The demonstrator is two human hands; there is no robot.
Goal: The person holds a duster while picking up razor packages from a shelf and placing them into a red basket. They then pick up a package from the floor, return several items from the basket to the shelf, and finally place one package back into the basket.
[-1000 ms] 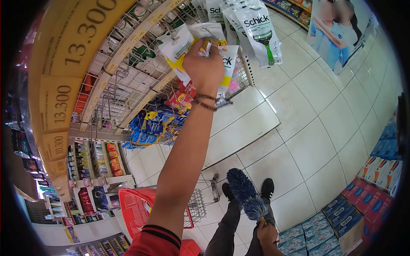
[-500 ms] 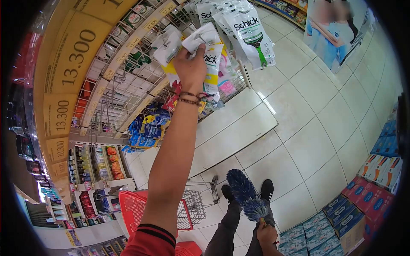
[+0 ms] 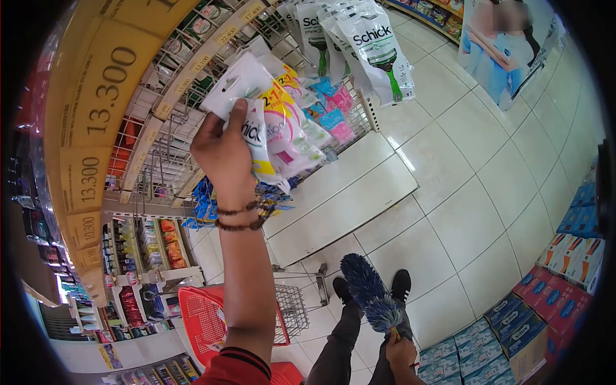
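Observation:
My left hand [image 3: 224, 144] is closed on a white Schick razor pack [image 3: 292, 138] with a yellow "2+1" band, thumb on its front. The pack's hanging hole shows, and no hook passes through it. Part of another similar pack [image 3: 292, 80] shows behind it. Pink and blue packets [image 3: 337, 115] hang on the wire rack close by. Low down, my right hand [image 3: 402, 353] grips the handle of a fluffy blue duster [image 3: 369, 289], which points up across the space between my shoes.
More Schick razor packs [image 3: 378, 54] hang at the rack's right end. A price strip [image 3: 102, 102] curves along the left. Below are a white base shelf [image 3: 346, 199] and a red basket [image 3: 199, 321] by a wire cart [image 3: 292, 314]. Boxes [image 3: 520, 327] are stacked lower right.
My left hand has moved left and down with the razor pack, which has turned and come away from its hook. My right hand and the duster have stayed put.

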